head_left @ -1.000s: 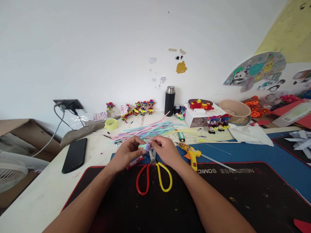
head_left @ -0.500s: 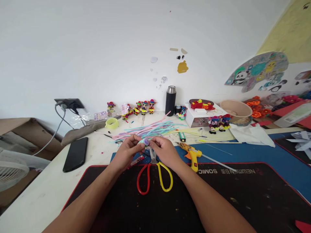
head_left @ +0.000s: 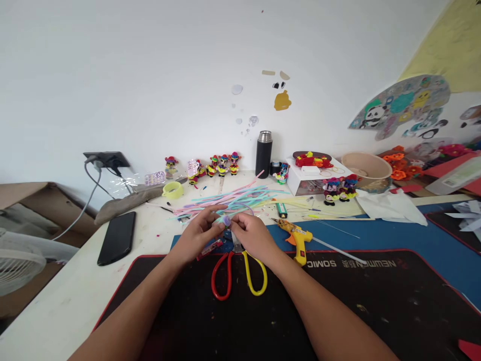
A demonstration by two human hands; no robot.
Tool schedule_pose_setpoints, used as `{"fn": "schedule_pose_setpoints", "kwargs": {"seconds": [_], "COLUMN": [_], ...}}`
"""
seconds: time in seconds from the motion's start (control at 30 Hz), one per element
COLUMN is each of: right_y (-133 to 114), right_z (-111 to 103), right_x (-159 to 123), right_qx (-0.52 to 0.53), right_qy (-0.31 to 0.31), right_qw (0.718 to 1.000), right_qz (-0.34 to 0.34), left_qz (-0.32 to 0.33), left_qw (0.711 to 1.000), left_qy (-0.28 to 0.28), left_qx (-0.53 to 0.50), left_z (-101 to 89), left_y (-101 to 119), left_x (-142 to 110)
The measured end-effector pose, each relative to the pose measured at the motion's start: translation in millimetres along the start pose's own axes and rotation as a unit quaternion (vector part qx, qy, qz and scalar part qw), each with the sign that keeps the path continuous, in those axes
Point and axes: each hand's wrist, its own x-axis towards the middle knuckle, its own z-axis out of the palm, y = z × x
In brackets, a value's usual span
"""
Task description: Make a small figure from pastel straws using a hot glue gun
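Right in the middle, a small purple piece was up in the air between two hands, above the tips of the scissors. Some pale green showed beside the purple, but fingers hid the rest. From that piece, the left hand was at eight o'clock, and its thumb and finger pinched one side. The right hand was at four o'clock, with its fingertips pinching the other side. Near six o'clock, the scissors lay with their red and yellow handles spread apart on a black mat. A red stick was at seven o'clock, close to the left hand. Past three o'clock lay a yellow glue gun with a long clear stick poking out of its back. A big messy pile of pink, blue and purple stems lay around one o'clock, and a black bottle stood upright behind it. Little bright dolls stood by the wall at twelve o'clock. A roll of yellow tape sat at ten o'clock, and a black phone lay flat at nine o'clock. At two o'clock was a white box with red and yellow bits on top.
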Motion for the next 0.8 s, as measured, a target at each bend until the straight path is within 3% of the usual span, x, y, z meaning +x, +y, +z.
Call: {"fn": "schedule_pose_setpoints", "kwargs": {"seconds": [0.23,0.8], "right_y": [0.0,-2.9], "right_z": [0.6,0.7], "right_x": [-0.4,-0.8], "right_qx": [-0.009,0.001], "right_qy": [0.001,0.007], "right_qw": [1.0,1.0], "right_qz": [0.008,0.009], "left_qz": [0.032,-0.008], "left_qw": [0.996,1.0], "left_qy": [-0.025,0.001], "left_qx": [0.085,-0.027], "left_z": [-4.6,0.6], "left_y": [-8.7,-1.6], "left_x": [-1.4,1.8]}}
